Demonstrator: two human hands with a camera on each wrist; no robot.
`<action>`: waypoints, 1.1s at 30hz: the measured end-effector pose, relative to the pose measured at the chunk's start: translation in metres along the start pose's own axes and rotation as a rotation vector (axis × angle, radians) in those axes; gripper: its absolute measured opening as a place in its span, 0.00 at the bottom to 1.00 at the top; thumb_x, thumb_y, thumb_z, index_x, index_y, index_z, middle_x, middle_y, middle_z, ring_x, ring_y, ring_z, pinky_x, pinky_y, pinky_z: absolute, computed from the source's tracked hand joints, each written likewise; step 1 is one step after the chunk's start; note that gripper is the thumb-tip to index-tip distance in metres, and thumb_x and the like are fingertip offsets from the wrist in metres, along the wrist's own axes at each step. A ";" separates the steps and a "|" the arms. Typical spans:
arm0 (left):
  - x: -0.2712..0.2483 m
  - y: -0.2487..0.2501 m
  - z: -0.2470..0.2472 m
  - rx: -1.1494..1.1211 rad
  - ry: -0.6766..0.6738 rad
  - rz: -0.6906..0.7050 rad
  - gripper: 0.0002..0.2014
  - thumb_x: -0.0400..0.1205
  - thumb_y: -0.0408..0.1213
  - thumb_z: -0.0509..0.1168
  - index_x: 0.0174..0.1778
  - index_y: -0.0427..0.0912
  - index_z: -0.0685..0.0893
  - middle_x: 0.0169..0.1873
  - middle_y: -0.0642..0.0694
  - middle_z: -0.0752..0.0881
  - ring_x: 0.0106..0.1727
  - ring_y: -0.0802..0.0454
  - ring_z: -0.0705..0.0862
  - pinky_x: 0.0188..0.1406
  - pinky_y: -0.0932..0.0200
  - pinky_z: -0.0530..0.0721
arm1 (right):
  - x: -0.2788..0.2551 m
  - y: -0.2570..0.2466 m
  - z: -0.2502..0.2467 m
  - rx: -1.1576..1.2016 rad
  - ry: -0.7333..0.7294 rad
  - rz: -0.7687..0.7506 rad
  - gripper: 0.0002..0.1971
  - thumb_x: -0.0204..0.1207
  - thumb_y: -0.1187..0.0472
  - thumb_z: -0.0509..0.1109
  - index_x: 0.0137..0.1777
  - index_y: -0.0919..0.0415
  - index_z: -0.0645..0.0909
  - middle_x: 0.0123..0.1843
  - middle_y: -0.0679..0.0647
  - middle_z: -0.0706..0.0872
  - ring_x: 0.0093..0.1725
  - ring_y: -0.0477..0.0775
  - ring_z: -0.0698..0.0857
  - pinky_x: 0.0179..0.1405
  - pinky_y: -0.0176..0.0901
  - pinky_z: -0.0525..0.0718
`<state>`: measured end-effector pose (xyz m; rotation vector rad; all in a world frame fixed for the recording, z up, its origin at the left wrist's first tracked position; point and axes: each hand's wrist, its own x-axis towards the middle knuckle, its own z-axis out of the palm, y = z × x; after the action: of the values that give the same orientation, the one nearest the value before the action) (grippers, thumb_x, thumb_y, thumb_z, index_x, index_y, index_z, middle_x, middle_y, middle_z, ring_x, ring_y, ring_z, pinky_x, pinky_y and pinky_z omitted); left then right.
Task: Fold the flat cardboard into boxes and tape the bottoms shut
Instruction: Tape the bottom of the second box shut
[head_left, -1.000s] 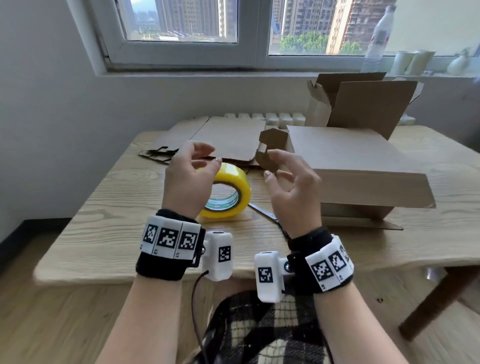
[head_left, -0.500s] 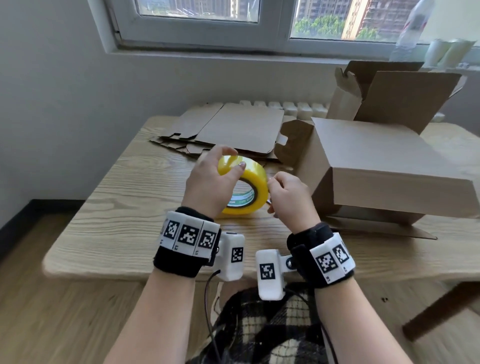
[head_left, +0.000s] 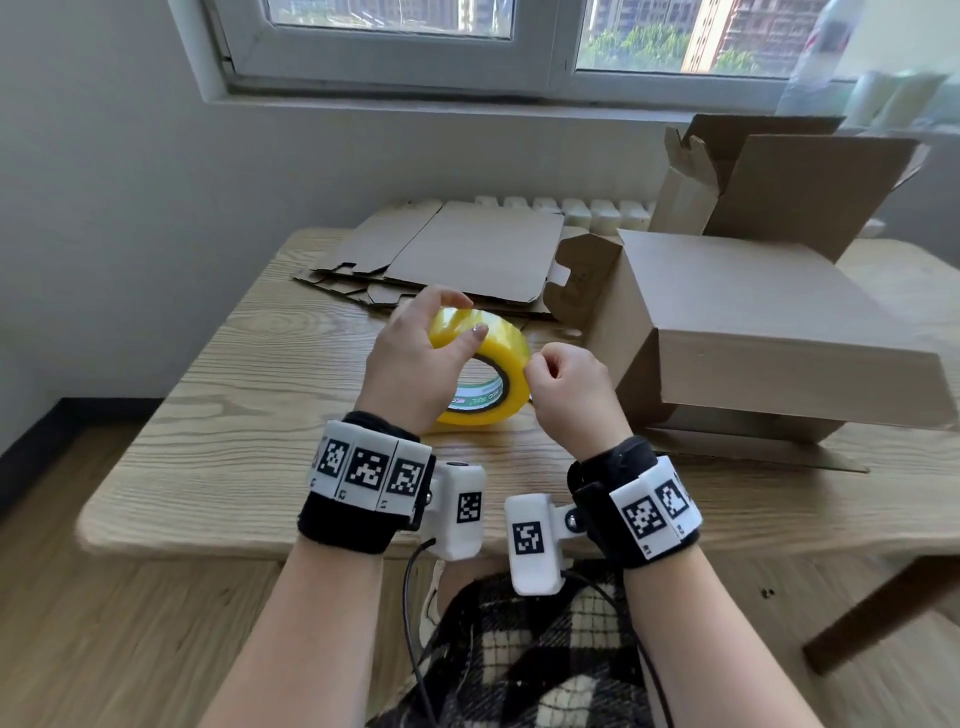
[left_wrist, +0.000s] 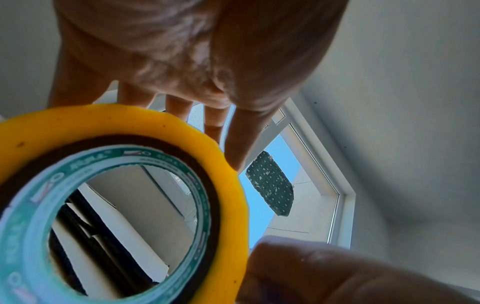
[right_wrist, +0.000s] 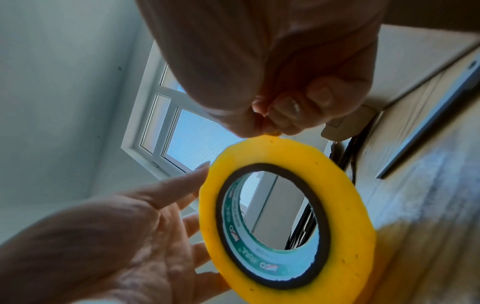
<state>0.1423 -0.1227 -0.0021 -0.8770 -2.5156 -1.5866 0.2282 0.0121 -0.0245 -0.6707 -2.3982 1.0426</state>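
One roll of yellow packing tape with a green-printed core (head_left: 480, 371) stands on edge on the pale wooden desk (head_left: 223, 447), held between two hands. The left hand (head_left: 415, 358) grips the roll from above and from its left, fingers (left_wrist: 241, 135) curled over the rim and thumb across the outer band. The right hand (head_left: 569, 387) has its fingers (right_wrist: 288, 111) curled tight, thumb and forefinger pinching the tape at the roll's right edge. Two folded brown cardboard boxes are on the desk: one closed box (head_left: 753, 332) lies just right of the roll with a flap spread beneath it; one open box (head_left: 789, 176) stands behind it, flaps raised. One stack of flat brown cardboard blanks (head_left: 457, 254) lies behind the roll; the number of sheets cannot be told
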 end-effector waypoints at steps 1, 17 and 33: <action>0.000 0.000 -0.001 -0.011 -0.001 0.000 0.12 0.81 0.47 0.71 0.59 0.52 0.83 0.58 0.49 0.84 0.59 0.48 0.81 0.62 0.45 0.80 | 0.000 0.000 0.000 0.007 0.004 -0.009 0.19 0.82 0.61 0.60 0.27 0.57 0.65 0.27 0.50 0.72 0.29 0.50 0.70 0.29 0.45 0.67; 0.009 0.000 -0.014 -0.085 -0.137 -0.028 0.11 0.83 0.38 0.66 0.54 0.61 0.86 0.57 0.52 0.85 0.64 0.48 0.80 0.70 0.41 0.78 | 0.009 -0.004 0.009 0.343 -0.053 -0.075 0.14 0.77 0.59 0.62 0.30 0.63 0.74 0.27 0.56 0.71 0.28 0.54 0.70 0.30 0.50 0.70; 0.003 0.021 0.009 -0.116 -0.129 0.013 0.18 0.72 0.43 0.56 0.32 0.73 0.86 0.56 0.56 0.86 0.66 0.55 0.80 0.73 0.41 0.73 | 0.033 -0.039 -0.017 0.431 0.008 -0.205 0.17 0.81 0.63 0.63 0.29 0.61 0.75 0.26 0.59 0.73 0.27 0.54 0.71 0.30 0.51 0.71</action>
<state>0.1525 -0.1071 0.0119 -1.0394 -2.5162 -1.7410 0.2020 0.0175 0.0224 -0.2699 -2.0785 1.3970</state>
